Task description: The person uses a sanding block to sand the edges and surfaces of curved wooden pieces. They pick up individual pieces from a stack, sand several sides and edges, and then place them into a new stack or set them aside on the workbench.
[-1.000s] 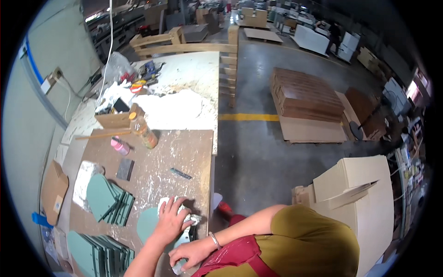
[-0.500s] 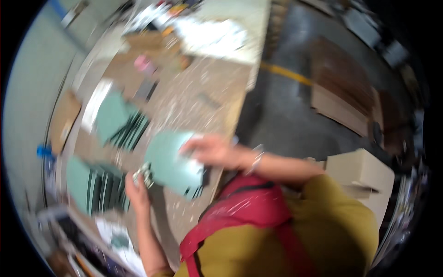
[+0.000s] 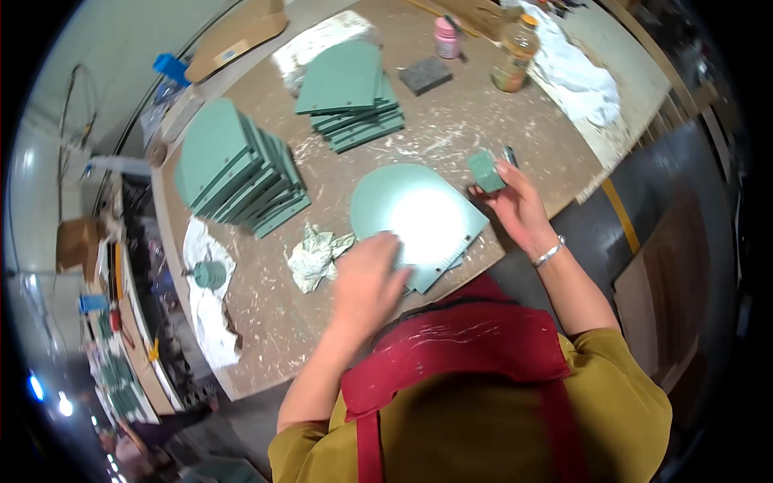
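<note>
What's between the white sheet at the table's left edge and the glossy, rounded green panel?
In the head view: a crumpled pale cloth on the scuffed brown tabletop, then the left hand overlapping the panel.

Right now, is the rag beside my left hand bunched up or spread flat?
Bunched up: the rag sits in a crumpled heap on the tabletop.

The right fingers (image 3: 513, 177) hold a green block (image 3: 485, 171), the left fingers (image 3: 385, 245) over a green panel (image 3: 407, 197).

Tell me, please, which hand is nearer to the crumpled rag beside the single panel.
Left. The left hand is just to the right of the rag; the right hand is farther away, across the panel, holding a green block.
</note>
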{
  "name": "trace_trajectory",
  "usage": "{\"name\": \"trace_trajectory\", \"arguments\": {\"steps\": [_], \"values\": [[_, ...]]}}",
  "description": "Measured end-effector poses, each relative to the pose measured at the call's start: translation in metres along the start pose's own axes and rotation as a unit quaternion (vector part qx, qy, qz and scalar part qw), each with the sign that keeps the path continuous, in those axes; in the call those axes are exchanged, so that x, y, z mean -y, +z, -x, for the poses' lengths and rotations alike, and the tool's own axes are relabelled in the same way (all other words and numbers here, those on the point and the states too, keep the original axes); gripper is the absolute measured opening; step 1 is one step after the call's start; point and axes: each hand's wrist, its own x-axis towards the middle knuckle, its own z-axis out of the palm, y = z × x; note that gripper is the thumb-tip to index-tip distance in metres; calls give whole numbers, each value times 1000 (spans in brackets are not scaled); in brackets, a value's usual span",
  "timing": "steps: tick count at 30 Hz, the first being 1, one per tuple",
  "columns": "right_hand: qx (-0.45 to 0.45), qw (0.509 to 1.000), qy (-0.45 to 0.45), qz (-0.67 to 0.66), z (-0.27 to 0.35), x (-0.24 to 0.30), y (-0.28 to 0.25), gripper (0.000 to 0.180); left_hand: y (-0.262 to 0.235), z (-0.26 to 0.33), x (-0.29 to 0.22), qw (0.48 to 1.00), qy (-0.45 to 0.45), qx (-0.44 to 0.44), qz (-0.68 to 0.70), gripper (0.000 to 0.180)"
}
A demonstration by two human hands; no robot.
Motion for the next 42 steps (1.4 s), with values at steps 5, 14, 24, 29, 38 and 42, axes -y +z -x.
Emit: {"name": "trace_trajectory", "arguments": {"steps": [5, 14, 24, 29, 38, 42], "values": [[37, 995, 85, -45, -18, 8, 3, 25, 51, -52, -48, 995, -21, 43, -84, 80], [92, 984, 153, -18, -68, 26, -12, 28, 62, -24, -70, 985, -35, 37, -166, 68], [146, 974, 173, -30, -100, 34, 7, 28, 3, -14, -34, 596, -399, -479, 506, 33], [152, 971, 182, -11, -98, 33, 13, 28, 37, -9, -33, 560, -421, -447, 556, 32], [165, 961, 222, 20, -88, 13, 6, 29, 18, 21, -22, 924, -322, -192, -71, 24], [175, 963, 126, 163, -89, 22, 53, 33, 32, -19, -19, 987, -101, -63, -109, 52]]}}
